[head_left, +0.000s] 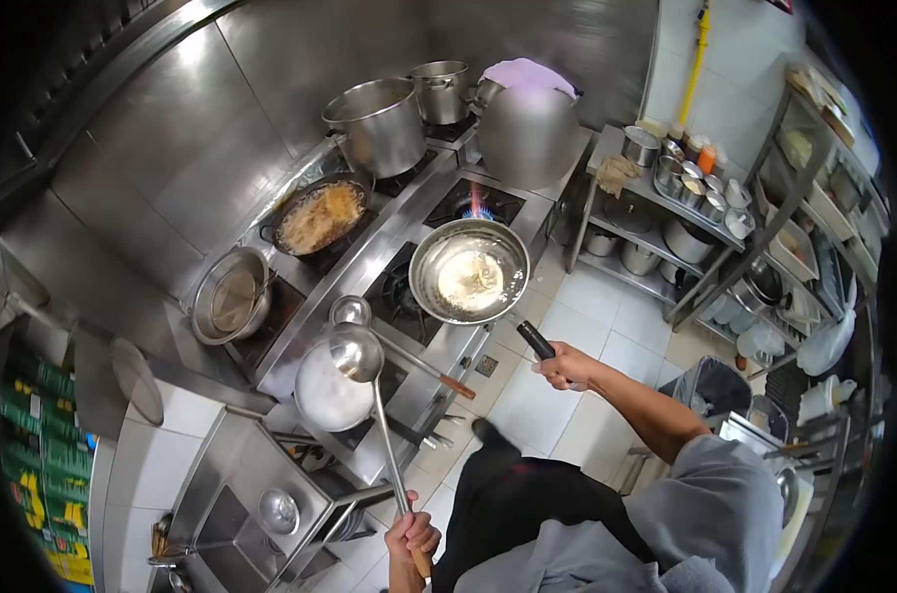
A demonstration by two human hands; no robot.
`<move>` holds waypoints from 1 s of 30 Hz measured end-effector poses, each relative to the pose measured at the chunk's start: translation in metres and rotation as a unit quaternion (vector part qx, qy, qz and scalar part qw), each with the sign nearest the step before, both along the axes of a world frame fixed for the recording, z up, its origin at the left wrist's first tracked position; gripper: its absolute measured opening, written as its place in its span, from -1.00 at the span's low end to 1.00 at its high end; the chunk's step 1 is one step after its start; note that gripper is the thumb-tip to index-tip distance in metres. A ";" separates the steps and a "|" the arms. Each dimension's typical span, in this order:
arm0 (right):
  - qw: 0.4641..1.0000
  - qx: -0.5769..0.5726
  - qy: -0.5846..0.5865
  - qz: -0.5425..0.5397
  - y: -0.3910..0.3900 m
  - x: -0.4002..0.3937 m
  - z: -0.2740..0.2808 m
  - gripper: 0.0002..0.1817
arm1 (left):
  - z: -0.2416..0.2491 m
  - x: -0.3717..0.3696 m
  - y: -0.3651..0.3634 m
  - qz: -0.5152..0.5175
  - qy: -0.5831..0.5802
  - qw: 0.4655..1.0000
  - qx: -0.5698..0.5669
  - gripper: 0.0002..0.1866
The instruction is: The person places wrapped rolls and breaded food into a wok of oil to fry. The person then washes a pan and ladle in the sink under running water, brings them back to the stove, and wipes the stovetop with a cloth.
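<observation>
pan handle [534, 339]: end hidden in fist | shelf jars [700, 183]: contents perhaps unreadable

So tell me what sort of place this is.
Most likely a restaurant kitchen: a long steel gas range with a lit burner, big stockpots, and wire shelving of metal containers.

Your right hand [565, 368] holds a pan [469, 270] out ahead of it, above the stove [369, 259]; a burner flame [479, 206] lies beyond. Your left hand [410, 537] grips a ladle [356, 352] reaching forward over a pot [320, 397].
</observation>
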State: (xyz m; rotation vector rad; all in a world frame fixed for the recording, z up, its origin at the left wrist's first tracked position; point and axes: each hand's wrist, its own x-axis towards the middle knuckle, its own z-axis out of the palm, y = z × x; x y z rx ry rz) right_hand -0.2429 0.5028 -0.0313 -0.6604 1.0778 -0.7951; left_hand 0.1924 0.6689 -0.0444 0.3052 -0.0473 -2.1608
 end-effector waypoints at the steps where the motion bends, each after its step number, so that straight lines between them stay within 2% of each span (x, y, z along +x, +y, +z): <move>1: 1.000 0.003 -0.001 -0.008 -0.018 -0.016 -0.012 -0.77 | -0.009 -0.009 -0.020 -0.021 0.007 1.000 0.005 -0.67; 4: 1.000 0.000 0.007 -0.026 -0.066 -0.052 -0.024 -0.79 | -0.012 -0.047 -0.085 -0.042 -0.053 0.997 0.031 -0.70; 5: 0.999 0.003 0.021 -0.031 -0.083 -0.063 -0.030 -0.80 | -0.026 -0.058 -0.109 -0.053 -0.063 0.996 0.037 -0.72; 7: 0.999 0.003 0.020 -0.040 -0.113 -0.081 -0.040 -0.77 | -0.042 -0.093 -0.164 -0.055 -0.136 0.989 0.022 -0.72; 10: 1.000 0.006 0.006 -0.029 -0.164 -0.114 -0.054 -0.73 | -0.056 -0.160 -0.253 -0.065 -0.290 0.955 -0.016 -0.84; 13: 0.999 0.005 0.024 -0.034 -0.206 -0.138 -0.068 -0.72 | -0.091 -0.223 -0.324 -0.043 -0.369 0.928 -0.037 -0.81; 15: 0.999 0.012 0.021 -0.023 -0.234 -0.151 -0.080 -0.72 | -0.126 -0.260 -0.363 -0.017 -0.390 0.921 -0.010 -0.81; 22: 0.999 0.035 -0.009 0.019 -0.312 -0.203 -0.124 -0.72 | -0.204 -0.351 -0.441 0.099 -0.517 0.849 -0.038 -0.80; 24: 0.998 0.044 -0.011 0.044 -0.333 -0.220 -0.132 -0.73 | -0.220 -0.366 -0.451 0.146 -0.588 0.794 -0.045 -0.79; 25: 0.997 0.046 -0.010 0.053 -0.344 -0.227 -0.138 -0.73 | -0.228 -0.368 -0.456 0.147 -0.656 0.737 -0.063 -0.77; 26: 0.997 0.052 -0.009 0.062 -0.350 -0.233 -0.143 -0.73 | -0.223 -0.373 -0.457 0.149 -0.661 0.734 -0.050 -0.77; 28: 0.995 0.062 -0.006 0.081 -0.365 -0.248 -0.147 -0.73 | -0.202 -0.383 -0.462 0.090 -0.808 0.576 -0.085 -0.73; 29: 0.995 0.056 -0.006 0.077 -0.372 -0.253 -0.150 -0.73 | -0.198 -0.385 -0.465 0.093 -0.812 0.572 -0.064 -0.73; 30: 0.995 0.053 -0.005 0.080 -0.376 -0.257 -0.154 -0.73 | -0.197 -0.388 -0.462 0.155 -0.826 0.535 -0.085 -0.75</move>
